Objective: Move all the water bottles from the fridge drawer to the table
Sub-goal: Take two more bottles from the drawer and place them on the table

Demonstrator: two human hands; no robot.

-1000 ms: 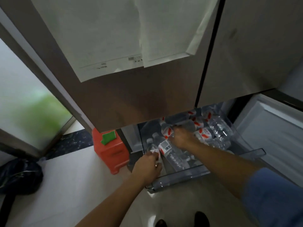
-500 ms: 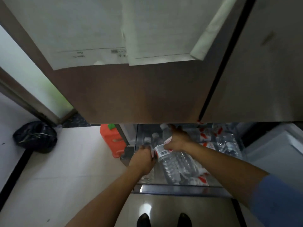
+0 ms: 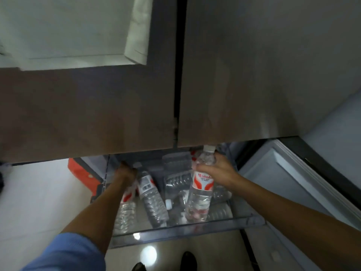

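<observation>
Right hand (image 3: 216, 171): forearm stretched forward over the drawer (image 3: 187, 234), grip wrapped round the shoulder of an upright bottle (image 3: 201, 190), raised above the others. Left hand (image 3: 125, 174): reaching deep at the drawer's left, grip closed on the neck of a tilted bottle (image 3: 151, 198). More bottles (image 3: 218, 211) lie in the drawer.

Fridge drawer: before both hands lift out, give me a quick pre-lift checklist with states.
1. Right hand wrapped round upright bottle: ok.
2. Left hand holding tilted bottle: cannot tell, its fingers are hidden.
3. Second bottle below the left forearm secured: cannot tell.
4. Upright bottle's cap clear of the door edge above: not ok, very close.
5. Drawer pulled open: ok.
6. Bottles left inside: not ok, several remain.
</observation>
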